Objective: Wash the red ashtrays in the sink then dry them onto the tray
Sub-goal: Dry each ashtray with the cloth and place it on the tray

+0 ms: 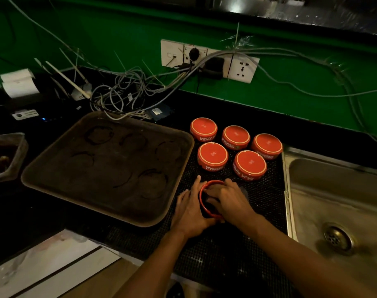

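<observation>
Dim room; green wall (290, 97); black counter (312, 130).

Two bare forearms come into the frame from the bottom edge, one at lower centre and one at lower right. Neither shows a sleeve, watch, bracelet or glove. The left hand (189, 211) and the right hand (230, 201) are bare as well, with no rings visible on the fingers in this dim light.
</observation>
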